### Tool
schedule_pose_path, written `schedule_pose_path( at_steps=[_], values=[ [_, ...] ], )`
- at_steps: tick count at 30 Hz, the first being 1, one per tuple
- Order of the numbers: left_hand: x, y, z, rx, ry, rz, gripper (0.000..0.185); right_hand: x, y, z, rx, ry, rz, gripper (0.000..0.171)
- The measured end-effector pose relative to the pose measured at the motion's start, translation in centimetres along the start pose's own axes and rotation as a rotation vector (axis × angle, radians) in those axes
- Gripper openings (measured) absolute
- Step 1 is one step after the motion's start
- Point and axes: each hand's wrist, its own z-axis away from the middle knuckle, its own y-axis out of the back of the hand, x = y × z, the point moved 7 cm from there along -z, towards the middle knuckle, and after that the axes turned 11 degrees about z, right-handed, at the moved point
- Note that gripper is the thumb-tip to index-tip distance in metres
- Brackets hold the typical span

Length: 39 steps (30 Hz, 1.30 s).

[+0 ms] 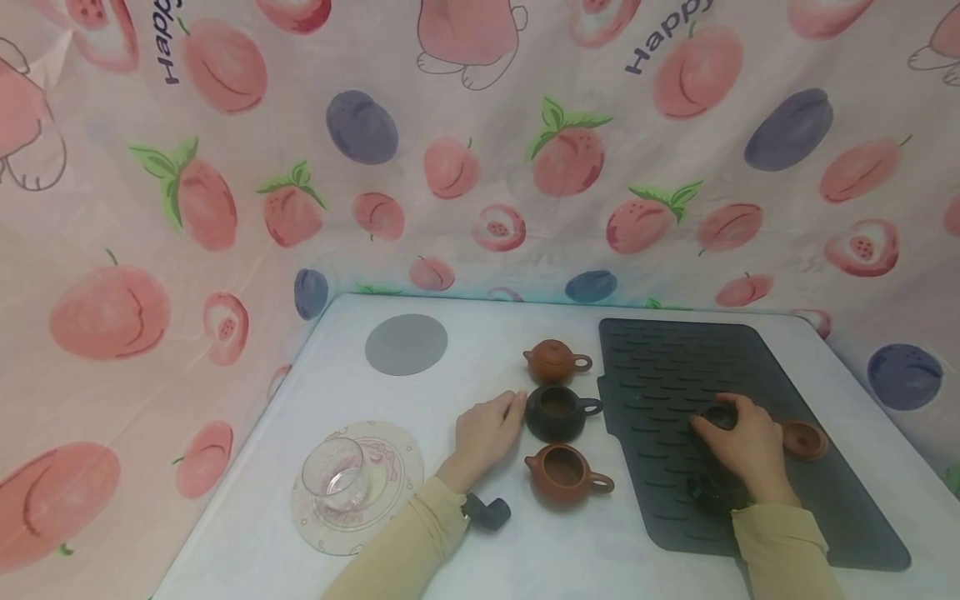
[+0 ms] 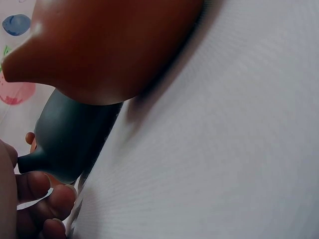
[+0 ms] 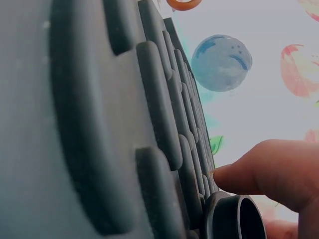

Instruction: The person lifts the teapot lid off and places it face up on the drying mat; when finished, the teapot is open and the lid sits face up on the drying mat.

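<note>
My left hand [image 1: 487,429] is at the spout side of an open black teapot [image 1: 555,425], and its curled fingers pinch the black spout [image 2: 32,162]. A lidded brown teapot [image 1: 552,362] stands behind it; a lidless brown teapot [image 1: 564,487] stands in front and looms large in the left wrist view. On the dark ridged mat [image 1: 667,367], my right hand [image 1: 750,442] pinches a small black lid [image 1: 720,415] between thumb and finger. Its raised round rim [image 3: 244,219] faces up. Beside that hand lies a brown lid [image 1: 805,440].
A clear glass cup [image 1: 335,475] stands on a round patterned mat [image 1: 393,517] at the left. Behind it lies a grey disc [image 1: 407,344]. Fruit-printed cloth [image 1: 480,283] rises behind the white table [image 1: 480,333].
</note>
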Motion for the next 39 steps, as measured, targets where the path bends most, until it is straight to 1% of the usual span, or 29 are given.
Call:
schedule_pose_path(
  at_steps=[14, 26, 34, 39],
  values=[
    [0.02, -0.01, 0.0, -0.003, 0.003, -0.003, 0.045, -0.06, 0.03, 0.04, 0.006, 0.0, -0.009, 0.065],
    [-0.08, -0.04, -0.02, -0.012, 0.019, -0.001, 0.045, -0.05, -0.07, 0.04, 0.004, -0.011, -0.022, 0.064],
    [-0.18, 0.01, -0.09, -0.008, 0.013, 0.002, 0.046, -0.39, 0.08, 0.12, 0.025, 0.015, -0.029, 0.064],
    [-0.27, 0.12, -0.2, -0.009, 0.024, 0.014, 0.046, -0.7, 0.24, 0.19, 0.032, 0.032, -0.025, 0.065]
  ],
)
